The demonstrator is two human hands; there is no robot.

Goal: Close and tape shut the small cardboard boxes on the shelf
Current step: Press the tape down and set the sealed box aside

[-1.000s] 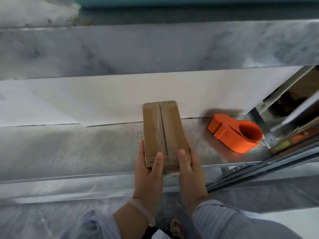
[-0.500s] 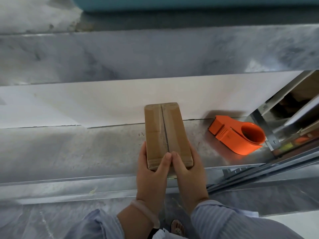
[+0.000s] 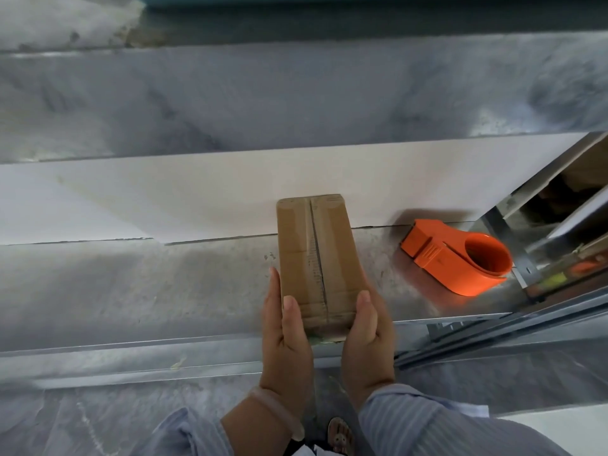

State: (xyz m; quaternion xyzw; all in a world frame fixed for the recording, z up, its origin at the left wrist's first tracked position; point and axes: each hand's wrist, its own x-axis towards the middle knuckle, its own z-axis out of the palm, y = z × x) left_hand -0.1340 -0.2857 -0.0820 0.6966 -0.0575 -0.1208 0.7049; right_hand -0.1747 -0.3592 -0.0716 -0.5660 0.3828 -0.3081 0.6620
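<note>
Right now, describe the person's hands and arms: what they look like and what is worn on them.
The left hand and right hand are bare: no gloves, no rings in view. A pale, translucent bangle sits at the left wrist. The left sleeve and right sleeve are light blue-grey cloth with fine stripes; the right reaches the wrist, the left ends further up the forearm.

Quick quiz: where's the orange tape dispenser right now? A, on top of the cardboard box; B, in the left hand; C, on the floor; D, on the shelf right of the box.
D: the orange tape dispenser lies on the metal shelf, right of the cardboard box and apart from it; the left hand and right hand hold only the box.
</note>
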